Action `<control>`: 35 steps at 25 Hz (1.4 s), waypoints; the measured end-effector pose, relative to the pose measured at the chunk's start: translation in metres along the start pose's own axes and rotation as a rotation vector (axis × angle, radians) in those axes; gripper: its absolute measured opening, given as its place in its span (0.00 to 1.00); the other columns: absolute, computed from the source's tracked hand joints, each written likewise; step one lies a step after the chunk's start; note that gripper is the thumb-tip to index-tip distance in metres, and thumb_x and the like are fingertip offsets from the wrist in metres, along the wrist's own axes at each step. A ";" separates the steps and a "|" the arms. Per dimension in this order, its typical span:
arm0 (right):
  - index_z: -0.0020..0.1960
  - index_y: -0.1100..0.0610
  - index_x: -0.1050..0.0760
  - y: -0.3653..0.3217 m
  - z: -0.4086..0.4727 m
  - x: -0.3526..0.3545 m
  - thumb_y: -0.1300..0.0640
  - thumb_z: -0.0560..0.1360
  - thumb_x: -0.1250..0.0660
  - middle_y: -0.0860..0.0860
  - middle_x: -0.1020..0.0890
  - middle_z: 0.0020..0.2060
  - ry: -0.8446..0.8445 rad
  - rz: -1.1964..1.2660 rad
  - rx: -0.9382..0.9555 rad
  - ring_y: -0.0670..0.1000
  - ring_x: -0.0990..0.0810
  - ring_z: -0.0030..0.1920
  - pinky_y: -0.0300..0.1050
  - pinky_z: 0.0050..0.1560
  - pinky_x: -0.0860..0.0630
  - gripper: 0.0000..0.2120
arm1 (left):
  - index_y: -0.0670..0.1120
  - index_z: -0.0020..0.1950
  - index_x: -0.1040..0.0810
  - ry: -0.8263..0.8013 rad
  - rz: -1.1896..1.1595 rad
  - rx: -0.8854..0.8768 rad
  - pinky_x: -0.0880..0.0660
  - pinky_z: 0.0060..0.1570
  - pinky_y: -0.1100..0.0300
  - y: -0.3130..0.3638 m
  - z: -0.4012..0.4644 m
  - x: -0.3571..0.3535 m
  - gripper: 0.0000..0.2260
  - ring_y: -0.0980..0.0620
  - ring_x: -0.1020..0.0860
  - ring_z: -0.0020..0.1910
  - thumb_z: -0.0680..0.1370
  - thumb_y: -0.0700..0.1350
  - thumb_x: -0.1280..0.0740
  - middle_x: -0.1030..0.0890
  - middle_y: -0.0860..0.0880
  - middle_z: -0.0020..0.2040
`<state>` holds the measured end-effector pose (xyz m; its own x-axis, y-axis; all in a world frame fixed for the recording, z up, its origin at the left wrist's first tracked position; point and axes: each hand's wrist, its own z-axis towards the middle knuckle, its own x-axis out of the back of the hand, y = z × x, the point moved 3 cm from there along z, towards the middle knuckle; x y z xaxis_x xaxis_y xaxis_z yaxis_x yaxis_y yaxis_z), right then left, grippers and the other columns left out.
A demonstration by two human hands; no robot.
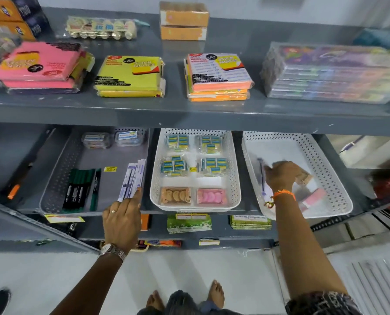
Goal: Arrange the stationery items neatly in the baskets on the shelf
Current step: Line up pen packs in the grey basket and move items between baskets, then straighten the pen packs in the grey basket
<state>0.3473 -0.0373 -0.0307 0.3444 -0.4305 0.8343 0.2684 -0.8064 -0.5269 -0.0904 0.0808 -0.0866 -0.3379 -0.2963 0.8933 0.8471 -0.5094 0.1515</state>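
Observation:
Three perforated baskets stand on the middle shelf. The grey basket [60, 169] at left holds black and green markers [80, 189] and packed pens [134, 178]. My left hand [122, 220] touches the near end of the packed pens with its fingertips. The white middle basket [154, 178] holds eraser packs [174, 165] in rows and two small boxes [175, 196] at the front. My right hand [282, 175] is inside the white right basket [323, 160], closed on a blurred brown box [304, 176]. A packed blue pen [262, 176] and a pink box [314, 196] lie there too.
The upper shelf [178, 105] carries sticky-note stacks in pink [39, 67], yellow [130, 76] and orange [219, 76], a clear-wrapped stack [330, 73] at right and cardboard boxes [183, 20] behind. More packets [189, 222] lie on the shelf below the baskets. My bare feet stand on white floor.

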 end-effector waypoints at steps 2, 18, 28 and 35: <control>0.60 0.67 0.22 0.011 -0.002 -0.014 0.55 0.77 0.32 0.65 0.18 0.58 -0.095 0.040 -0.099 0.64 0.20 0.59 0.50 0.53 0.24 0.18 | 0.45 0.69 0.23 0.010 0.000 0.008 0.30 0.40 0.47 -0.002 -0.001 -0.001 0.21 0.40 0.23 0.38 0.75 0.41 0.36 0.18 0.44 0.41; 0.32 0.54 0.20 0.010 0.005 -0.017 0.55 0.66 0.20 0.53 0.17 0.33 0.074 0.504 -0.164 0.53 0.19 0.37 0.45 0.47 0.21 0.11 | 0.44 0.69 0.23 -0.014 -0.006 0.038 0.31 0.43 0.45 -0.003 -0.002 -0.003 0.20 0.38 0.22 0.41 0.79 0.46 0.42 0.17 0.41 0.46; 0.47 0.65 0.17 0.002 -0.006 0.024 0.66 0.71 0.25 0.50 0.15 0.33 0.031 1.050 -0.142 0.44 0.21 0.28 0.35 0.28 0.26 0.05 | 0.45 0.70 0.24 -0.037 -0.007 0.028 0.32 0.42 0.47 -0.005 -0.001 -0.002 0.21 0.40 0.23 0.41 0.79 0.46 0.43 0.17 0.43 0.45; 0.41 0.59 0.17 -0.069 -0.059 0.008 0.66 0.73 0.28 0.48 0.13 0.33 -0.274 1.192 -0.016 0.47 0.18 0.36 0.40 0.39 0.22 0.04 | 0.46 0.66 0.21 0.001 -0.039 -0.061 0.34 0.47 0.49 -0.020 -0.005 0.013 0.19 0.44 0.22 0.47 0.79 0.50 0.41 0.16 0.46 0.48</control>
<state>0.2789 -0.0089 0.0214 0.5455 -0.8053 -0.2322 -0.3554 0.0287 -0.9343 -0.1142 0.0828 -0.0802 -0.3706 -0.2764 0.8867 0.8069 -0.5686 0.1600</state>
